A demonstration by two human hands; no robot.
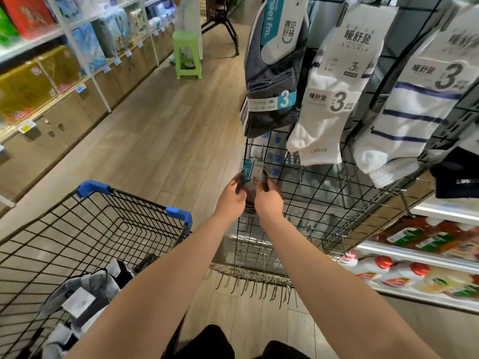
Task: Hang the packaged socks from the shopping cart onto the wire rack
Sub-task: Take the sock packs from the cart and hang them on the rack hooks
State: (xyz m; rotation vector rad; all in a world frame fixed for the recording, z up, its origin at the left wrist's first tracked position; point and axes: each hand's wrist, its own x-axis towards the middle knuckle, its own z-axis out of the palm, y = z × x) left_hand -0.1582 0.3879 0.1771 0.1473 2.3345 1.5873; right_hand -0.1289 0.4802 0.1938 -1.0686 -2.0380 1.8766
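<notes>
A pack of grey socks with a teal and white card (251, 174) is held by both hands against the left edge of the black wire rack (321, 203), its top at a metal hook. My left hand (232, 198) grips its left side and my right hand (268, 199) its right side. Hanging higher on the rack are a dark grey sock pack (272, 81) and white sock packs (329, 99). The black wire shopping cart (85, 237) with blue corners stands at my left, with more sock packs (80, 299) lying in its near end.
Several bare hooks (261, 283) stick out of the rack's lower part. Bottles (404, 273) fill shelves at the lower right. A green plastic stool (187, 55) and another cart (220, 19) stand up the aisle. Boxed goods line shelves (51, 81) on the left.
</notes>
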